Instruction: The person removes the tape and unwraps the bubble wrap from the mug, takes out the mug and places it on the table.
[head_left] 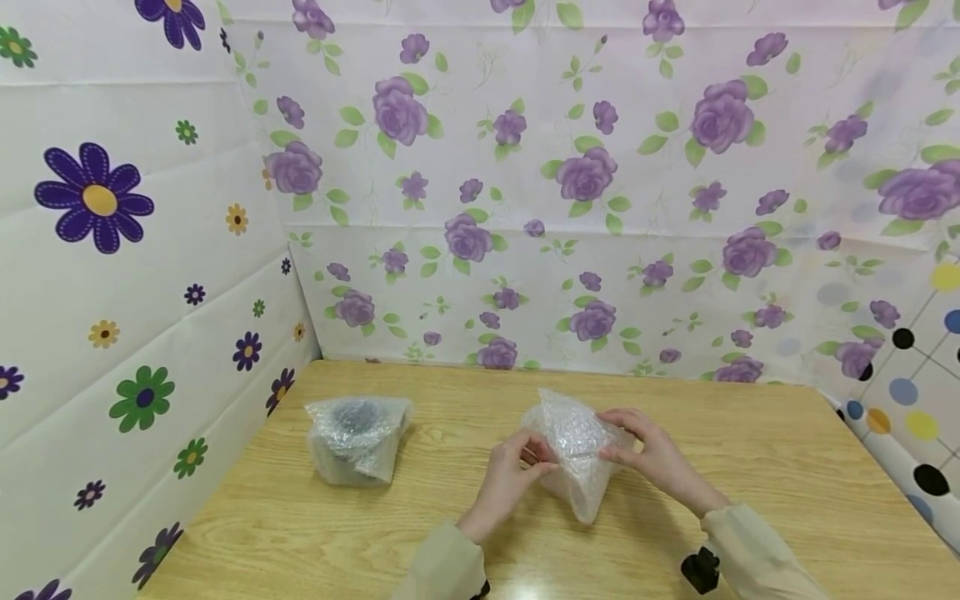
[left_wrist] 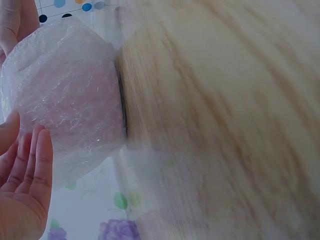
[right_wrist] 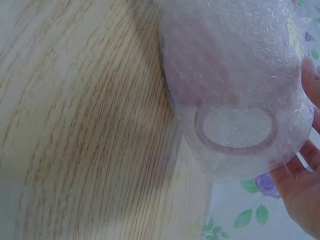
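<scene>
A sheet of bubble wrap (head_left: 573, 425) is folded around a mug standing on the table. Through the plastic, the right wrist view shows the mug's pinkish body (right_wrist: 195, 70) and its looped handle (right_wrist: 200, 127). On the near left side, my left hand (head_left: 506, 479) pinches the wrap between thumb and fingers. My right hand (head_left: 652, 454) holds the wrap from the right, thumb in front and fingers spread over the upper edge. A pointed flap of wrap hangs down toward me between the hands.
Another bubble-wrapped object (head_left: 360, 442), with a dark round top showing through, stands on the left of the wooden table (head_left: 450, 400). Flowered cloth (head_left: 525, 200) hangs behind the table and along the left side. A dotted cloth (head_left: 911, 400) borders the right.
</scene>
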